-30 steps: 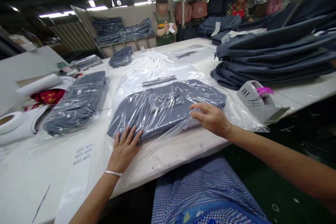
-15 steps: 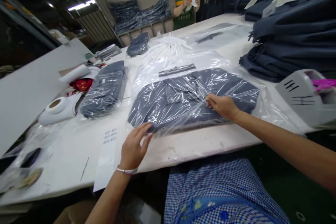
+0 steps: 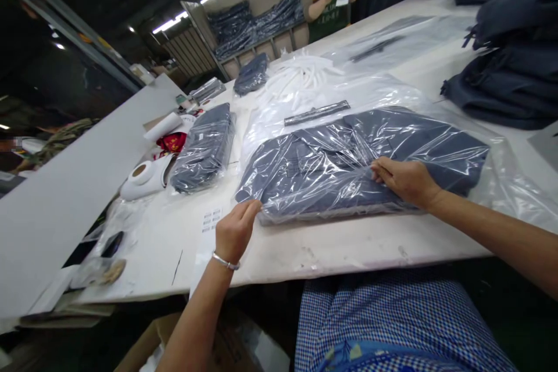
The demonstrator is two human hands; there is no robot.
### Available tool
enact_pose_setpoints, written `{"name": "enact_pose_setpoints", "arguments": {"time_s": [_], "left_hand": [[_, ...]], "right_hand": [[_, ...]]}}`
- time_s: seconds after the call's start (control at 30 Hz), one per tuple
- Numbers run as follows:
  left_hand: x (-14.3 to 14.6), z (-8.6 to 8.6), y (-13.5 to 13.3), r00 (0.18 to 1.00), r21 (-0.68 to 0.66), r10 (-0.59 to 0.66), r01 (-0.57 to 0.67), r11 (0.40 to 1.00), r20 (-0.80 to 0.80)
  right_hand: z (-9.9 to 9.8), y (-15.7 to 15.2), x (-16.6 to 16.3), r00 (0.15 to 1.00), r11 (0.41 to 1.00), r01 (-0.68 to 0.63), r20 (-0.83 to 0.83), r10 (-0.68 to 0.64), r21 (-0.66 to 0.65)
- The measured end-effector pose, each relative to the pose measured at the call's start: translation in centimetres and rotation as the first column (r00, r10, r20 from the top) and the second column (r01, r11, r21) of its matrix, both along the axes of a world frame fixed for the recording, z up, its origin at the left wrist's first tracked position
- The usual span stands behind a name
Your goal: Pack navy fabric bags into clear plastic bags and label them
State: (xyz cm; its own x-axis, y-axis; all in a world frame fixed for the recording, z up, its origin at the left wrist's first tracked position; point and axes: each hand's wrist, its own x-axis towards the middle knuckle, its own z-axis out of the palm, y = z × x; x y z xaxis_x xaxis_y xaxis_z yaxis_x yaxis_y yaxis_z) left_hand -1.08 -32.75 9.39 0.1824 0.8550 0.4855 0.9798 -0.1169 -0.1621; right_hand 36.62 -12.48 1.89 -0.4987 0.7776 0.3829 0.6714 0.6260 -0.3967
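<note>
Left hand (image 3: 234, 233) now beside bagged garment (image 3: 340, 157)

garment (image 3: 331, 163): dark blue, folded flat, sealed inside clear plastic bag
pose: lying flat, crinkled film on top
location: near table edge

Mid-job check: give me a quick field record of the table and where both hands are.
Left hand: fingers curled at the near-left corner of the bagged garment; grip unclear
Right hand: on top of the same bag, plastic creased at its fingertips
Left of it: second bagged garment, white tape roll
Far right: stack of dark garments
Table: white, scuffed near edge
</note>
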Motion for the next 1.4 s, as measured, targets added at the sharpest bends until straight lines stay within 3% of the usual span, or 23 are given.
{"name": "enact_pose_setpoints", "arguments": {"time_s": [0.17, 0.4, 0.6, 0.77, 0.9, 1.07, 1.17, 1.27, 1.4], "left_hand": [[-2.9, 0.1, 5.3, 0.967, -0.312, 0.123, -0.048, 0.949, 0.224], [-4.8, -2.1, 7.6, 0.891, -0.429, 0.243, -0.061, 0.901, 0.384], [-4.9, -2.8, 9.2, 0.861, -0.524, 0.31, -0.061, 0.85, 0.403], [-3.0, -3.6, 8.3, 0.877, -0.425, 0.326, -0.16, 0.891, 0.354], [-2.8, -3.2, 6.9, 0.868, -0.439, 0.364, -0.198, 0.876, 0.337], [-2.4, -2.3, 3.3, 0.859, -0.527, 0.344, -0.104, 0.843, 0.379], [-2.1, -2.0, 1.4, 0.808, -0.605, 0.363, -0.011, 0.796, 0.464], [-2.3, -1.7, 1.3, 0.707, -0.674, 0.435, 0.08, 0.734, 0.557], [-2.8, -1.4, 2.7, 0.652, -0.719, 0.485, 0.135, 0.682, 0.583]], "right_hand": [[0.1, 0.1, -0.1, 1.0, 0.998, -0.005, 0.006, 0.005, -0.057], [0.6, 1.6, -0.7, 0.993, 0.994, 0.042, 0.116, -0.03, -0.101], [1.5, 3.0, -1.0, 0.997, 0.948, -0.039, 0.057, 0.06, -0.316], [0.7, 2.6, -1.3, 0.99, 0.991, 0.061, 0.136, -0.044, -0.122], [1.3, 1.6, -1.0, 0.988, 0.992, 0.03, 0.156, -0.01, -0.124], [2.8, -1.4, 0.8, 0.983, 0.969, -0.055, 0.158, 0.095, -0.242], [3.6, -2.5, 1.5, 0.977, 0.927, -0.119, 0.124, 0.174, -0.356], [4.1, -1.9, 1.3, 0.966, 0.9, -0.149, 0.135, 0.221, -0.409], [3.6, -0.7, 0.8, 0.966, 0.94, -0.088, 0.202, 0.161, -0.329]]}}
